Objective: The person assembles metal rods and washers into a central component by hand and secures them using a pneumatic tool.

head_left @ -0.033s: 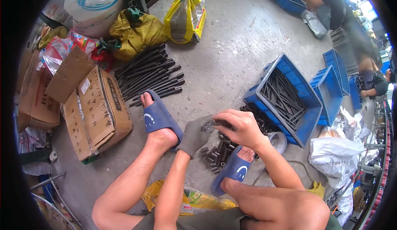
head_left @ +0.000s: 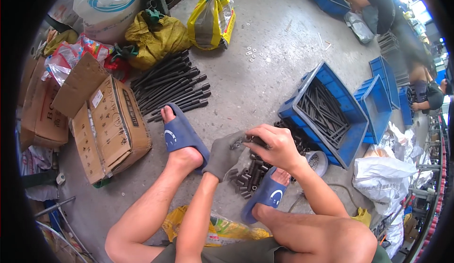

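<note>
Dark part (head_left: 261, 143): mostly covered by fingers near the centre of the frame; its full shape could not be made out.
Co-workers (head_left: 380, 10): seen small at the upper right, partly cut off or blurred.
Right hand (head_left: 279, 146): bare, its thumb and fingertips closed in a pinch on the part.
Gloved left hand (head_left: 223, 155): fingers curled toward the right fingertips; whether anything was gripped by it could not be told.
Part's place: held between the right thumb and fingers, just beside the grey glove's tips.
Black sleeves (head_left: 255, 172): heaped below the hands, partly hidden by the right hand.
Black rods (head_left: 172, 90): laid left of centre.
</note>
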Motion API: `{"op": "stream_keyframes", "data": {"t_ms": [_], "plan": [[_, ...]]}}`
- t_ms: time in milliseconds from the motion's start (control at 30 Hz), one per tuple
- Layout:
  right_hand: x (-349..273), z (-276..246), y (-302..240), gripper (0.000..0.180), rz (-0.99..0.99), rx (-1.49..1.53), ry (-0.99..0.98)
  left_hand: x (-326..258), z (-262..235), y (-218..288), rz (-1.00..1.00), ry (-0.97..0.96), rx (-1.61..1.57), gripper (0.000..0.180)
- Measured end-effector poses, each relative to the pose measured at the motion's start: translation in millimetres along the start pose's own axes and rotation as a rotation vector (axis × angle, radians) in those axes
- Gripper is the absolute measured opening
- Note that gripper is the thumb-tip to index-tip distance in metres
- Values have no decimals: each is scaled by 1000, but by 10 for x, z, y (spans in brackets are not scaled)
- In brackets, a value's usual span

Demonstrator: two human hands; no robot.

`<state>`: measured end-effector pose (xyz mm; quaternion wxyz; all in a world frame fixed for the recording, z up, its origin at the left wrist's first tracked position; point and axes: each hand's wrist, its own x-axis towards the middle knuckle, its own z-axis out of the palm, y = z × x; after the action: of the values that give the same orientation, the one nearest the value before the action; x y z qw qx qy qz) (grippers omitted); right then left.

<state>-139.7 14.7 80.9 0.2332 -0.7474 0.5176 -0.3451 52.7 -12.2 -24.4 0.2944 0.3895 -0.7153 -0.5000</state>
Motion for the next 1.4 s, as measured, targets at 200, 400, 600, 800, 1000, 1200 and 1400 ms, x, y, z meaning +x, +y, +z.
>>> {"op": "stream_keyframes", "data": {"t_ms": [200,400,600,800,1000,1200,1400], "plan": [[-13,-82,0,26,13,-88,-11,-23,115,81,-12,127,10,45],[-75,-116,76,32,81,25,-9,44,17,37,-4,-29,-38,42],[-288,-263,28,35,459,636,48,21,50,18,-17,-26,-64,44],[-333,-376,-4,34,359,447,78,31,137,4,-26,-57,-145,55],[12,-350,-168,31,-51,-18,-80,44,128,6,-50,-58,-127,51],[168,-401,-146,24,-138,-317,-237,33,107,12,-93,-76,-82,45],[194,-304,-27,19,-248,-250,-179,102,80,80,-34,-51,-20,46]]}}
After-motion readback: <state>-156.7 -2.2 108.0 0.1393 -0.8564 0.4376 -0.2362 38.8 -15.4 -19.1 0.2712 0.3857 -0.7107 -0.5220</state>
